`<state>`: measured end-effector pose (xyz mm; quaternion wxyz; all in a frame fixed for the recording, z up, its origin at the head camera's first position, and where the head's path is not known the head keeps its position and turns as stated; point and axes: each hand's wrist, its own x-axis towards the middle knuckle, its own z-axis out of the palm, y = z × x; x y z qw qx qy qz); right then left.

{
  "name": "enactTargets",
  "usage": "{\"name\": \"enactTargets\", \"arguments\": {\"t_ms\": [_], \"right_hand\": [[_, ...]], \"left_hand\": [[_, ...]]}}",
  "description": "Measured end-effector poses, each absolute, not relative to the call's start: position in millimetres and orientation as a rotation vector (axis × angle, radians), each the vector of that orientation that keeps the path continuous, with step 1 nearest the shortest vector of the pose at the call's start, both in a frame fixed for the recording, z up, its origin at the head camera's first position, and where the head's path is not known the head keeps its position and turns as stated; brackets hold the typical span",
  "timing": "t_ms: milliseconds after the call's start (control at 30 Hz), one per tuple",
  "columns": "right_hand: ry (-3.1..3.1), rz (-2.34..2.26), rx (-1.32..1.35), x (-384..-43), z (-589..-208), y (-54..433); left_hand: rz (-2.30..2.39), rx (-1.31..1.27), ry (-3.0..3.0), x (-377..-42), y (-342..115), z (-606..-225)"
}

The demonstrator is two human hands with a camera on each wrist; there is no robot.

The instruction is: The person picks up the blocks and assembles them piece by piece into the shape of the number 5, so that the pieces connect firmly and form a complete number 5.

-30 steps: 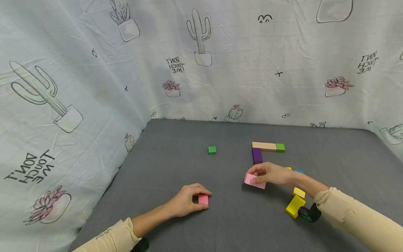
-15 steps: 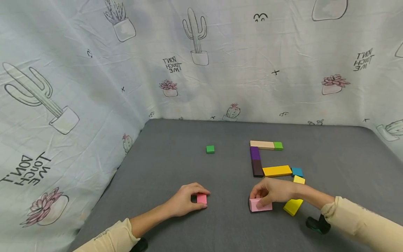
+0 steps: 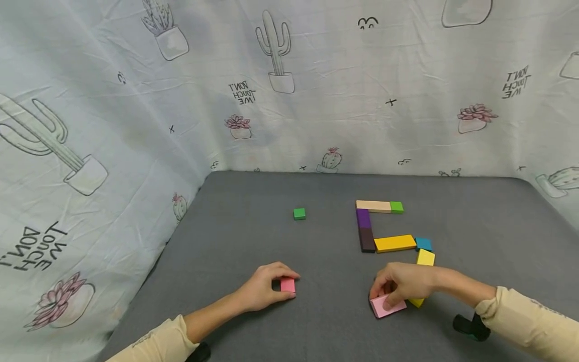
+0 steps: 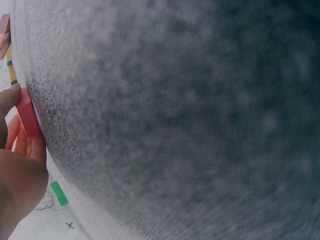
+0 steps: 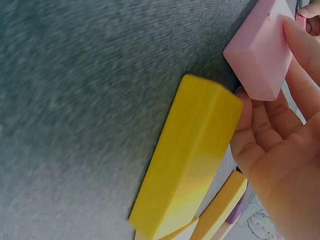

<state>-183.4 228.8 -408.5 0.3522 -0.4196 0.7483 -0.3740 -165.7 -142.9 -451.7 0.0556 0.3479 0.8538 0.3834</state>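
Observation:
My left hand pinches a small coral-pink block between thumb and fingers, low on the grey cloth. In the left wrist view the same block stands between thumb and fingertips. My right hand grips a longer light pink block, thumb on its near face. Close to that block's right end lies a yellow block, mostly hidden under the right hand in the head view. The right wrist view shows the yellow block beside the fingers, its end near the light pink block.
A bent line of blocks runs from light green and tan through purple, dark brown, orange and blue to pale yellow. A green block sits apart. Printed cloth hangs behind.
My right hand has carried the light pink block toward me and rightward, from beside the purple block to the yellow block's near end, turning it. The left hand stays on its block.

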Motion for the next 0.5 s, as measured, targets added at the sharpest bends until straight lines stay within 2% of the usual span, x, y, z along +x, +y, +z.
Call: {"name": "enactTargets", "arguments": {"t_ms": [500], "right_hand": [[1.898,-1.018,-1.142,-184.2,-411.8,240.7]], "left_hand": [[1.163,1.030,2.578,-164.6,-142.1,-449.6]]}}
